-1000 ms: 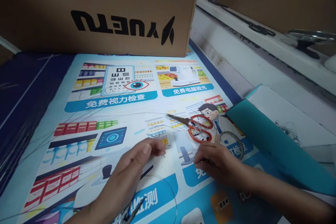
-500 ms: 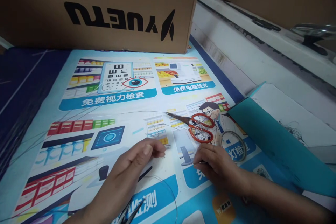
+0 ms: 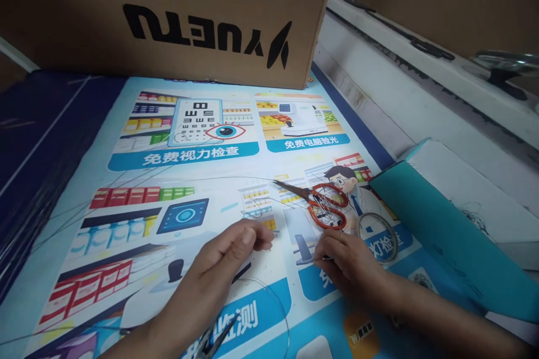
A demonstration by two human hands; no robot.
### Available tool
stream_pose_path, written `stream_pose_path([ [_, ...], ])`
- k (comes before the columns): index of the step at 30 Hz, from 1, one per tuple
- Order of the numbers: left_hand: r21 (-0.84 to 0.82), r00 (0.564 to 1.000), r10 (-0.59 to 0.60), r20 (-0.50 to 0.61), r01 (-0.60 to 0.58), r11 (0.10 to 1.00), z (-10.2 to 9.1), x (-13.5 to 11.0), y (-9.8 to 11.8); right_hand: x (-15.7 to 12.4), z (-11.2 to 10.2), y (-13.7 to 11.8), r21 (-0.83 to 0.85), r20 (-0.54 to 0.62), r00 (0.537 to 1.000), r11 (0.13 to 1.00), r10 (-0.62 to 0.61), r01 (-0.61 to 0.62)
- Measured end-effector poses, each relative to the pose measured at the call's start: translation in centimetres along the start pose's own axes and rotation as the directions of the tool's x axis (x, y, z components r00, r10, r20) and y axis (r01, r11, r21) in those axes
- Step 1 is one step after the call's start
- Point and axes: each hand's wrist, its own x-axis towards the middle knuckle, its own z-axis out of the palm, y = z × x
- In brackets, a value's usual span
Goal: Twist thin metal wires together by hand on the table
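My left hand (image 3: 233,255) is closed, its fingers curled together just above the printed sheet. A small thin tip shows near its fingertips, but I cannot make out what it holds. To its right, my right hand (image 3: 351,263) is closed in a pinch; whatever is between the fingers is hidden. Just beyond the right hand lie orange-handled scissors (image 3: 309,193), with a tangle of thin wire (image 3: 330,202) over their handles. Beside that hand rests a coil of wire (image 3: 393,235). Pliers (image 3: 217,339) lie near the left forearm, partly cut off by the frame.
A large cardboard box (image 3: 210,61) stands at the back of the printed sheet (image 3: 227,179). To the right is a teal open box (image 3: 442,224) holding a dark wire tangle (image 3: 474,219). Long thin strands (image 3: 54,190) run along the left, and a white ledge (image 3: 404,39) borders the right.
The view has shifted slightly, so the scene sits a little further right. Both hands stay closed in nearly the same places over the sheet. The scissors and coil have not moved.
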Motion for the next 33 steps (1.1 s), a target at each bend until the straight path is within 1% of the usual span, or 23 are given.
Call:
stream_pose_path([
  [7,-0.013,1.000,0.002,-0.008,-0.002,1.000,0.13,0.01,0.16,-0.18,0.12,0.06,0.013,-0.013,1.000,1.000,-0.007,0.007],
  [22,-0.002,1.000,0.017,-0.026,-0.017,1.000,0.19,0.02,0.30,-0.01,-0.12,-0.43,-0.022,-0.006,1.000,1.000,-0.009,0.009],
  [27,0.032,0.999,0.017,-0.027,-0.016,0.999,0.15,0.03,0.30,-0.39,0.17,-0.19,-0.077,0.017,0.999,0.997,-0.027,0.028],
  [33,0.020,0.999,0.020,-0.027,-0.020,1.000,0.20,0.09,0.14,-0.63,0.48,-0.04,-0.151,0.041,0.999,0.988,-0.031,0.037],
])
